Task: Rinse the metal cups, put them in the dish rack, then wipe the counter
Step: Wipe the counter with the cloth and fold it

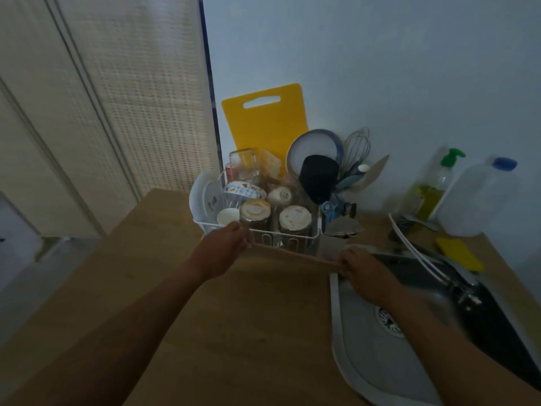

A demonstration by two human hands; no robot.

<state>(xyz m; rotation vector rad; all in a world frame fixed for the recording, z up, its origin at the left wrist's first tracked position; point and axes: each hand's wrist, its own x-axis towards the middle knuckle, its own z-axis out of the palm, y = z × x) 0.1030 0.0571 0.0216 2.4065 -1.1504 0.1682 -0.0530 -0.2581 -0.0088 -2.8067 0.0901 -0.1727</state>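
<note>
Two metal cups [254, 213] [294, 219] stand upside down at the front of the white wire dish rack [314, 235], on the wooden counter [146, 288]. Just in front of the rack, a tan flat thing [292, 260], a cloth or a board, stretches between my hands; blur hides which it is. My left hand [225, 250] grips its left end beside the rack's front corner. Over the sink's near-left corner, my right hand [366, 273] grips its right end.
The rack also holds a glass [243, 165], a patterned bowl [244, 190], a plate [314, 145], a dark cup [319, 177] and a whisk [357, 145]. A yellow cutting board [263, 124] leans behind it. At right are the sink [360, 341], tap [456, 285], oil bottle [430, 189], jug [477, 197] and yellow sponge [458, 253].
</note>
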